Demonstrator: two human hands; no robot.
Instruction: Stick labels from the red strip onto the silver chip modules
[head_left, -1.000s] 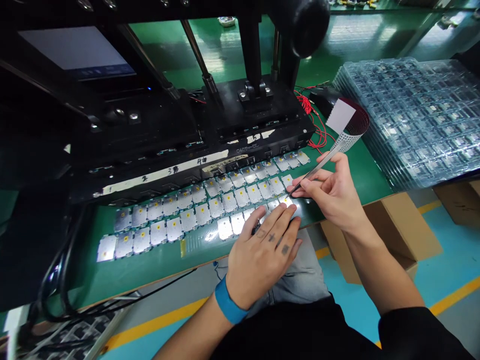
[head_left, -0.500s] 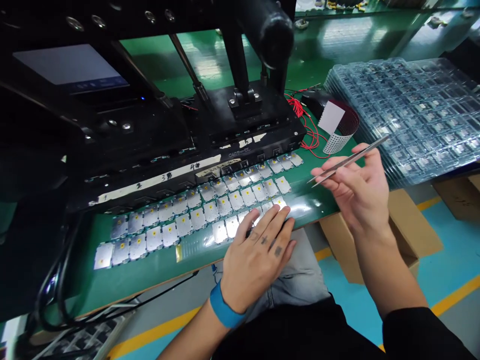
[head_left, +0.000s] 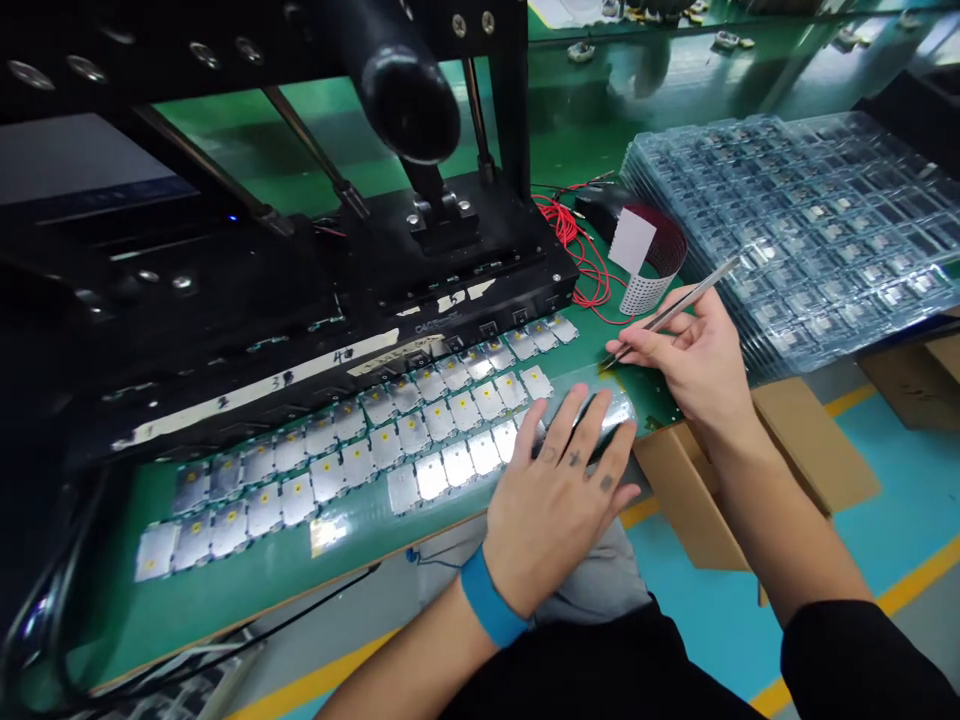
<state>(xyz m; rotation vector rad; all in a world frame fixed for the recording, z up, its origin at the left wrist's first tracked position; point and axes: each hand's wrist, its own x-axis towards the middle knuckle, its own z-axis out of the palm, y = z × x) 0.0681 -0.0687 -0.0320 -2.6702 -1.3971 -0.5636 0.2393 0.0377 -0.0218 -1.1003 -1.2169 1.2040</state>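
A pair of metal tweezers (head_left: 675,312) is gripped in my right hand (head_left: 697,350). Their points reach down to the green mat near a small yellowish mark, beside a glossy clear film (head_left: 619,408). My left hand (head_left: 551,500) lies palm down with fingers spread, over the film and the right end of the front row of boards. Several small circuit boards with silver shields (head_left: 412,433), many with a yellow dot, lie in three rows along the mat. The boards under my left hand are partly hidden.
A black press-like machine (head_left: 450,262) with handwritten labels stands behind the rows. Red wires (head_left: 592,270) and a curled perforated strip (head_left: 646,292) lie to its right. Stacked clear plastic trays (head_left: 795,250) fill the right side. A cardboard box (head_left: 690,510) stands below the table edge.
My left hand has shifted right along the front row, its fingers spreading wider. The tweezers' points have come down to the mat near the film. The whole view has turned slightly right.
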